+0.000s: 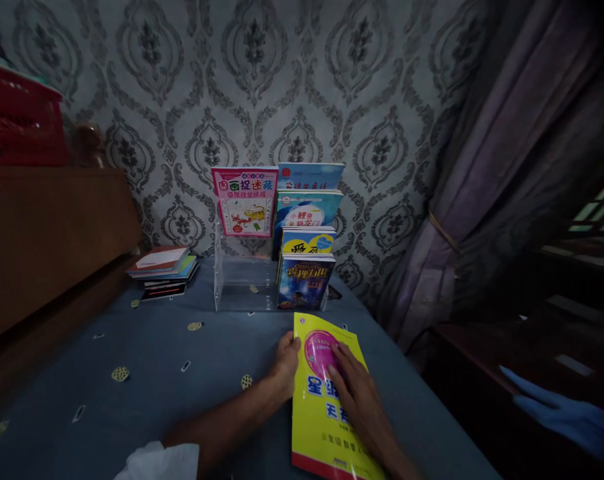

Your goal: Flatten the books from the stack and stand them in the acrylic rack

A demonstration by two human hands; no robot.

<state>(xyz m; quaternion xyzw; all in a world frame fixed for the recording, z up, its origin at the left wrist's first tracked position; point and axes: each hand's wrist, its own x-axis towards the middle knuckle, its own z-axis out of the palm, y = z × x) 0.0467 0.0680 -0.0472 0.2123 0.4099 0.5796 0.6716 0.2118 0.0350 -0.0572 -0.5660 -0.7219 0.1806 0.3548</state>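
Observation:
A yellow workbook (312, 413) with a pink circle and blue lettering is tilted over the front of the table. My left hand (285, 363) grips its left edge, thumb at the cover's rim. Across the front cover lies my right hand (355, 390), fingers stretched out flat on it. Just beyond stands a clear tiered book rack (247, 297). A pink picture book (247, 207) rests on its upper left. On the right side, a dark blue book (305, 283) stands in front, with a blue-and-yellow book (307, 241), a teal book (307, 210) and a light blue book (309, 175) stepped behind.
A loose pile of books (165, 267) lies at the table's back left. A wooden cabinet (52, 233) with a red box (19, 113) on top borders the left. A tied purple curtain (442, 220) hangs at right, above a dark surface with a blue object (562, 410).

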